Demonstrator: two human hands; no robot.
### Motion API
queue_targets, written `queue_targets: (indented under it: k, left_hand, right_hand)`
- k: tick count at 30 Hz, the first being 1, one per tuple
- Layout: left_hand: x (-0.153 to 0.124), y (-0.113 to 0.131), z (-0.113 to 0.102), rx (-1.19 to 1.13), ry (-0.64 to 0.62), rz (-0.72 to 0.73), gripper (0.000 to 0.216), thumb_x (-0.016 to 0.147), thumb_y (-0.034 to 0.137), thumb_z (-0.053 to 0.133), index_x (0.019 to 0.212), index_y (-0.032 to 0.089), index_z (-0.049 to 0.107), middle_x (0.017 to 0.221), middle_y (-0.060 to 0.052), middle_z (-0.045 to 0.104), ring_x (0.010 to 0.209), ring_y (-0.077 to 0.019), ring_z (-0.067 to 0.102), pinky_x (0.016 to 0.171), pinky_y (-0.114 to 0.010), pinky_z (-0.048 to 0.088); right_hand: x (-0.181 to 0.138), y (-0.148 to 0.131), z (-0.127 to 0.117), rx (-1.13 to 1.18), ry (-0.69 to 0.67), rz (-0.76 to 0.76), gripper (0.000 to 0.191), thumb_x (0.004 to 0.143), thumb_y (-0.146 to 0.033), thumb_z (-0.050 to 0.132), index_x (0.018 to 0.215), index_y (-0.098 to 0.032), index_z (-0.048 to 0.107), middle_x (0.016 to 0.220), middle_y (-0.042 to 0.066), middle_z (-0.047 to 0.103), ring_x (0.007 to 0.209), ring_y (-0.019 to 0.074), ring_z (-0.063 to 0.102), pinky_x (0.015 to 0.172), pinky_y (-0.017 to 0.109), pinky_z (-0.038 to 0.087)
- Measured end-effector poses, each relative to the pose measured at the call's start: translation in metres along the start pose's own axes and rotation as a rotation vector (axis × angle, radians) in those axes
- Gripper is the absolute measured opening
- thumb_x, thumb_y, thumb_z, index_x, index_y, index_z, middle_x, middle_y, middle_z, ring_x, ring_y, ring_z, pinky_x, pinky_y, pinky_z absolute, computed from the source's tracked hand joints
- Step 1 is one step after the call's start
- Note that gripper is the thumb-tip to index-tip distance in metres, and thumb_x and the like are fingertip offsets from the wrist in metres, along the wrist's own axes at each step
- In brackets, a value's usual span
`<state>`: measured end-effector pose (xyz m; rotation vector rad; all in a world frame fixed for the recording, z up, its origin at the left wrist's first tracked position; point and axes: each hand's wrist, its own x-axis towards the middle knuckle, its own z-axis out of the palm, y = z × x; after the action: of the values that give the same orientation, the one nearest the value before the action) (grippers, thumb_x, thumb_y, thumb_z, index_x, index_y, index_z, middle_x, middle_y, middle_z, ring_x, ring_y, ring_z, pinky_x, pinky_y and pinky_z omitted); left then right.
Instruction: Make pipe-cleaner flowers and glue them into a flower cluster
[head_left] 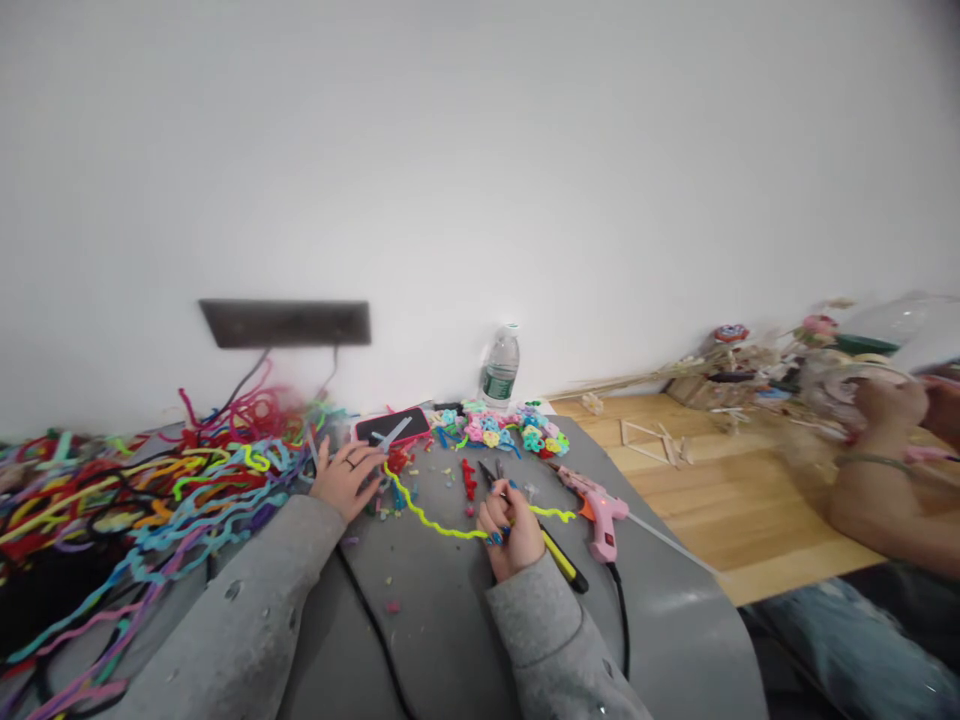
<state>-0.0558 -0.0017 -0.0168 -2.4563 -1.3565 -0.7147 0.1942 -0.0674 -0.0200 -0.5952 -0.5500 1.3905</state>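
My left hand (346, 477) lies flat on the grey table (442, 600), fingers spread, pressing one end of a yellow pipe cleaner (431, 517). My right hand (507, 528) is closed around small pliers (491, 476) whose tips point away from me, and the same yellow pipe cleaner passes under its fingers. A red pipe cleaner piece (469, 478) lies just beyond the right hand. Small clipped bits are scattered between the hands.
A big heap of coloured pipe cleaners (142, 490) fills the left. A phone (391, 427), finished pipe-cleaner flowers (504, 428) and a water bottle (500, 367) stand at the back. A pink glue gun (598, 510) lies right. Another person (892, 480) works at far right.
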Motion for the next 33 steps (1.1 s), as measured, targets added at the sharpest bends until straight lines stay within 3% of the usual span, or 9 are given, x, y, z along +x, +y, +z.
queue_targets:
  k: [3,5,9,13,17,22,26,33]
  left_hand:
    - [0.000,-0.002,0.000,-0.048,-0.041,-0.081,0.032,0.084,0.026,0.045,0.115,0.025,0.054,0.089,-0.002,0.071,0.090,-0.0212,0.061,0.100,-0.048,0.020]
    - [0.000,-0.005,0.000,-0.033,-0.058,-0.130,0.034,0.083,0.025,0.047,0.116,0.025,0.054,0.087,-0.002,0.071,0.088,-0.0212,0.061,0.092,-0.043,0.028]
    - [-0.001,-0.007,-0.001,0.018,-0.121,-0.152,0.033,0.080,0.021,0.045,0.108,0.027,0.060,0.102,-0.005,0.066,0.094,-0.0224,0.058,0.083,-0.038,0.034]
    - [-0.003,-0.007,0.000,0.000,-0.162,-0.216,0.043,0.076,0.018,0.043,0.116,0.026,0.055,0.110,-0.006,0.061,0.099,-0.0218,0.057,0.078,-0.034,0.038]
    - [-0.007,-0.016,0.008,-0.008,-0.163,-0.239,0.038,0.075,0.020,0.044,0.111,0.024,0.057,0.106,-0.005,0.064,0.095,-0.0227,0.059,0.076,-0.034,0.041]
    - [-0.007,-0.023,0.012,-0.052,-0.100,-0.239,0.027,0.075,0.023,0.047,0.098,0.024,0.061,0.096,-0.004,0.067,0.086,-0.0228,0.060,0.072,-0.034,0.042]
    - [-0.005,-0.020,0.004,-0.018,0.023,-0.267,0.025,0.073,0.022,0.051,0.094,0.025,0.063,0.090,-0.004,0.067,0.085,-0.0229,0.060,0.077,-0.036,0.040]
    - [-0.002,-0.022,-0.001,-0.052,0.254,-0.147,0.023,0.080,0.021,0.043,0.091,0.022,0.063,0.092,-0.005,0.070,0.088,-0.0218,0.063,0.096,-0.042,0.030]
  right_hand:
    - [-0.001,0.004,0.003,-0.199,0.002,0.002,0.028,0.068,-0.045,0.066,0.073,-0.019,0.058,0.047,-0.006,0.045,0.041,0.0087,0.044,0.038,0.019,0.034]
    - [0.000,0.010,0.003,-0.327,-0.016,0.025,0.034,0.067,-0.049,0.066,0.077,-0.018,0.062,0.062,-0.001,0.055,0.050,0.0108,0.051,0.045,0.022,0.040]
    - [0.003,0.022,0.000,-0.515,-0.045,0.001,0.054,0.072,-0.067,0.049,0.076,-0.015,0.065,0.055,-0.002,0.047,0.044,0.0079,0.042,0.042,0.020,0.034]
    - [0.001,0.025,-0.003,-0.651,-0.244,0.052,0.071,0.080,-0.070,0.026,0.068,-0.012,0.066,0.036,-0.006,0.033,0.033,0.0059,0.026,0.037,0.019,0.022]
    - [-0.002,0.019,0.001,-0.563,-0.249,0.176,0.070,0.078,-0.072,0.028,0.067,-0.013,0.064,0.032,-0.005,0.039,0.027,0.0061,0.030,0.033,0.019,0.027]
    - [0.000,0.008,0.006,-0.252,-0.115,0.165,0.049,0.070,-0.062,0.057,0.069,-0.014,0.064,0.046,0.000,0.057,0.037,0.0100,0.050,0.038,0.021,0.041]
    - [0.004,0.004,0.006,-0.098,-0.048,0.155,0.037,0.066,-0.049,0.070,0.078,-0.014,0.065,0.053,-0.002,0.060,0.043,0.0084,0.054,0.043,0.019,0.045]
    - [0.008,0.004,0.000,-0.017,-0.058,0.239,0.037,0.064,-0.049,0.070,0.077,-0.014,0.067,0.059,0.000,0.063,0.050,0.0089,0.058,0.049,0.018,0.047]
